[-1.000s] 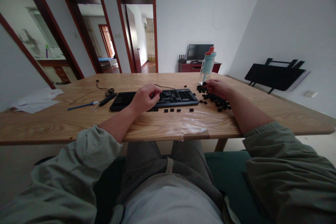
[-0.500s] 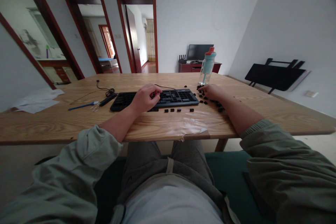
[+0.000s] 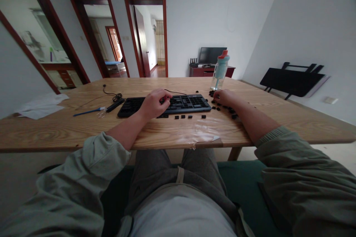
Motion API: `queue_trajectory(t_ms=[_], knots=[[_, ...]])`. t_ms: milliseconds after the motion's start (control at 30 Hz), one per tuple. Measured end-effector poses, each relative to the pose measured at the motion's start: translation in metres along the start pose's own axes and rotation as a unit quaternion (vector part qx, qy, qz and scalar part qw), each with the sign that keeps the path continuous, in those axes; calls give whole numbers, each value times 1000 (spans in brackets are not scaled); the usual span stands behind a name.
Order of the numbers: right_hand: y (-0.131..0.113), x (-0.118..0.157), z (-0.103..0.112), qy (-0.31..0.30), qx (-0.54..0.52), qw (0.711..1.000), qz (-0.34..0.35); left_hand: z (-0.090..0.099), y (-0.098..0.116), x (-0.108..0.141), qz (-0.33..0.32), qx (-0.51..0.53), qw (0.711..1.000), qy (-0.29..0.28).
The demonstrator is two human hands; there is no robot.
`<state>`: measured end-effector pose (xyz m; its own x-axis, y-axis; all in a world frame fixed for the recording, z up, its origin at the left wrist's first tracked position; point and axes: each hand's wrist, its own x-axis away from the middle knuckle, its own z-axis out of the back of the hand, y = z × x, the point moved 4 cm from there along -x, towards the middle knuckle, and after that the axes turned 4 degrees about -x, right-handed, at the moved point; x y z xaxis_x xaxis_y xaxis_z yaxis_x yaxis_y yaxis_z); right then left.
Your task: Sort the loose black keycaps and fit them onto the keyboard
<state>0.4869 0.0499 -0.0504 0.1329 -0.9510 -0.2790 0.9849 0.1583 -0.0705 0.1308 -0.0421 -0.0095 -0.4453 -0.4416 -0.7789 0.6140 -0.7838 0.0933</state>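
Note:
A black keyboard (image 3: 191, 103) lies lengthwise on the wooden table, with bare key positions showing on its right part. Over its middle rests my left hand (image 3: 155, 103), fingers curled and thumb close to the index finger; whatever they hold is hidden. To the right of the keyboard, my right hand (image 3: 224, 97) is down among loose black keycaps (image 3: 212, 93), its fingers bent together at the tips. Any piece between them cannot be made out. Several more keycaps (image 3: 190, 117) stand in a spaced row along the keyboard's front edge.
A clear bottle with a red cap (image 3: 219, 70) stands behind my right hand. Left of the keyboard lie a blue-handled brush (image 3: 87, 111), a black tool (image 3: 114, 105) and a coiled cable (image 3: 116, 97). White paper (image 3: 41, 106) is at the far left, clear tape (image 3: 204, 133) at the front edge.
My right hand's fingers have drawn in from a stretched pointing shape to a curled one over the keycaps. My left hand stays in place over the keyboard.

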Motion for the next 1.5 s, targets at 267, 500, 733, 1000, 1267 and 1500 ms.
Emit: queue_trajectory(t_ms=[267, 500, 733, 1000, 1267, 1500], knots=[[-66, 20, 47, -6, -358, 932, 49, -6, 14, -6, -35, 10, 999, -24], [-129, 40, 44, -205, -620, 747, 123, -23, 50, -34, -117, -4, 993, -31], [-130, 42, 29, -240, -703, 661, 103, -35, 49, -29, -133, -16, 991, 4], [-137, 46, 30, -218, -699, 675, 91, -39, 46, -22, -137, -16, 990, 9], [-138, 45, 27, -206, -694, 684, 89, -40, 47, -22, -138, -8, 990, -10], [-141, 48, 33, -200, -724, 653, 96, -33, 43, -24, -67, -6, 997, 35]])
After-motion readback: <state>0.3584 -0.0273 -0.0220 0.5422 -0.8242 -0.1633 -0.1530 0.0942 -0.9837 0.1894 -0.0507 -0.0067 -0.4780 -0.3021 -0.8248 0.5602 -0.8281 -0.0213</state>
